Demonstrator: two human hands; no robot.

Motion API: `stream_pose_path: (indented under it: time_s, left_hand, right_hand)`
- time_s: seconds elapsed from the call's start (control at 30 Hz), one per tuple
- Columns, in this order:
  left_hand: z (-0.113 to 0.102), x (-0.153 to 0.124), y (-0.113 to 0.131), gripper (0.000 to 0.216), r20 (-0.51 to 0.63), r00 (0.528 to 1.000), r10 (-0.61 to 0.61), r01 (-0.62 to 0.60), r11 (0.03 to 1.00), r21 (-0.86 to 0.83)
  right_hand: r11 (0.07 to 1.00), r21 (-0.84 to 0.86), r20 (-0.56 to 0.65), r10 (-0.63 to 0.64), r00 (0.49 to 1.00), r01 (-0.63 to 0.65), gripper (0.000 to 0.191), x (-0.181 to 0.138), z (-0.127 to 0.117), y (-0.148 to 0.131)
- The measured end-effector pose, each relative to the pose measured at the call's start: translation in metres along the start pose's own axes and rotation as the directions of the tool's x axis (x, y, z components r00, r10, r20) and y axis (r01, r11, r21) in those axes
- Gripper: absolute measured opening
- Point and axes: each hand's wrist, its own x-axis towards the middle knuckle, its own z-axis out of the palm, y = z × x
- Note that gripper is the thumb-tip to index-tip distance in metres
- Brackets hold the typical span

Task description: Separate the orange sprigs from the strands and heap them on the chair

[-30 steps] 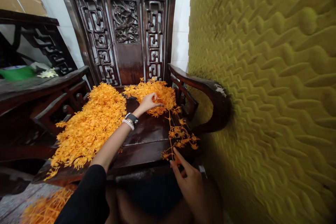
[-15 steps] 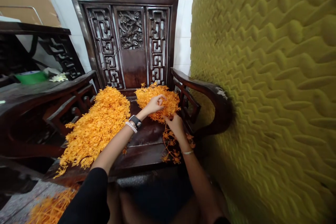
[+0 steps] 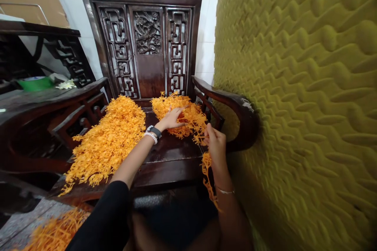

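We count two hands at work, both near the middle of the frame. Our left hand (image 3: 172,119) lies on the smaller heap (image 3: 193,121) with fingers spread loose, pressing rather than gripping. Our right hand (image 3: 216,147), just right of centre, pinches one orange strand (image 3: 207,170) between thumb and fingers.

We see three heaps of the orange stuff: the smaller heap at the back right of the seat, a larger heap (image 3: 108,141) running down the seat's left side, and a third on the floor (image 3: 53,231) in the lower left corner. There is one carved dark chair (image 3: 147,47), and one yellow-green foam wall (image 3: 294,106) filling the right half. The left wrist carries a watch (image 3: 154,130) and a bead bracelet (image 3: 151,137); the right has one thin bangle (image 3: 225,191).

The strand is thin and bright orange, set with small frilly tufts. Its top runs up to the smaller heap, and its tail hangs down past the seat's front edge, beside the right forearm
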Motion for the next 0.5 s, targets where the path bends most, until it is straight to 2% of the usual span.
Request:
stream_pose_path:
  time_s: [0.1, 0.23, 0.37, 0.5]
  left_hand:
    - [-0.007, 0.007, -0.005, 0.09, 0.003, 0.998, 0.061, -0.06, 0.992, -0.108]
    - [-0.016, 0.019, -0.017, 0.065, -0.008, 0.998, 0.065, -0.065, 0.971, -0.23]
    - [-0.012, 0.031, -0.028, 0.061, -0.047, 0.999, -0.014, 0.002, 0.969, -0.248]
    - [-0.002, 0.039, -0.033, 0.064, -0.104, 0.991, -0.084, 0.064, 0.981, -0.183]
  right_hand:
    - [0.997, 0.072, -0.038, 0.018, 0.999, -0.015, 0.06, -0.015, -0.007, -0.016]
    - [0.993, 0.097, -0.052, 0.069, 0.996, -0.064, 0.06, -0.039, -0.014, -0.023]
    - [0.998, -0.041, -0.038, 0.049, 0.998, -0.051, 0.056, -0.072, -0.02, -0.01]
    - [0.976, -0.215, 0.031, 0.034, 0.999, -0.027, 0.055, -0.107, -0.033, 0.007]
